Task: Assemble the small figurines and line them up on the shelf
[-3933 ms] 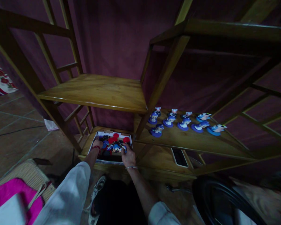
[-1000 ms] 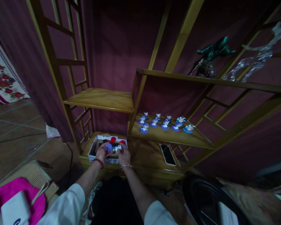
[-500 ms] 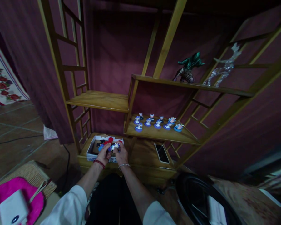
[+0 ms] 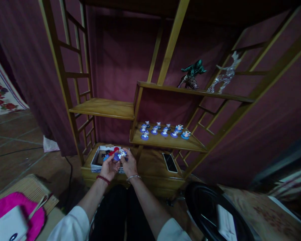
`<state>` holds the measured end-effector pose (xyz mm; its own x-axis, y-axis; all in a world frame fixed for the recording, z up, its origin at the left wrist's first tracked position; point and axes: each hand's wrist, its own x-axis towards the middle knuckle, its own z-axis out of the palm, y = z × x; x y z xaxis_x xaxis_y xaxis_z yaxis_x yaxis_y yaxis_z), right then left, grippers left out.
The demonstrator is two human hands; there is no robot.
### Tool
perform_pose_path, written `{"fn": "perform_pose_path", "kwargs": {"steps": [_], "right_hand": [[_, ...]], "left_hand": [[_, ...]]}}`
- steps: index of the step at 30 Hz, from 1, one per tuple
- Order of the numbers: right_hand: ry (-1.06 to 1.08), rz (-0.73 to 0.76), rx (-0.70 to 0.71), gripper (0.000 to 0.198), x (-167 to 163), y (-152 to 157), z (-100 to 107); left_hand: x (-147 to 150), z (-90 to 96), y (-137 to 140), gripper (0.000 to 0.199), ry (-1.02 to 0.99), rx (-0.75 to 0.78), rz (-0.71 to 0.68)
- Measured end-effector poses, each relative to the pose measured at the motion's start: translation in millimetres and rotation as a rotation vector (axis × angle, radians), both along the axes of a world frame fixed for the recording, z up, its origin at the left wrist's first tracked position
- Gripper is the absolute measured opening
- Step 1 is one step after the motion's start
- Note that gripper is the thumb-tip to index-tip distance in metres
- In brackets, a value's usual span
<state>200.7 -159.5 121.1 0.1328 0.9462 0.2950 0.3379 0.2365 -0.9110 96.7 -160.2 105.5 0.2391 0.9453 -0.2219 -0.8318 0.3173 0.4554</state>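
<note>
My right hand [image 4: 129,165] is closed on a small figurine [image 4: 122,154], white and blue-purple with a round purple base. Close beside it, my left hand [image 4: 110,169] is turned palm up, its fingers loosely bent and apart near the base; whether they touch it I cannot tell. Both hands are over the front of a shallow white cardboard box [image 4: 95,164]. Inside the box lie red, blue and black pieces, partly covered by my hands. Several similar figurines [image 4: 165,132] stand in rows on the wooden shelf [image 4: 163,142] to the right.
A phone [image 4: 170,162] lies on the cabinet's lower board. Above, a green figure statue [image 4: 192,74] and a clear deer ornament [image 4: 224,75] stand on a higher shelf. A black round stool [image 4: 198,204] is at the lower right, a pink cushion [image 4: 36,217] at the lower left.
My left hand has loosened and turned more palm up, while the figurine stays in my right hand. The whole view has shifted slightly, moving the shelves left in the picture.
</note>
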Motion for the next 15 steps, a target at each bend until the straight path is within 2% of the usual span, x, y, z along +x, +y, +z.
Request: {"fn": "perform_pose_path", "kwargs": {"steps": [8,15], "right_hand": [[0.038,0.038,0.02,0.038,12.0,-9.3,20.0],[0.034,0.107,0.081,0.038,29.6,-17.2,33.5]], "left_hand": [[10.2,12.8,-10.3,0.016,-0.056,0.055,-0.022],[21.8,32.4,-24.2,0.017,-0.049,0.078,-0.005]]}}
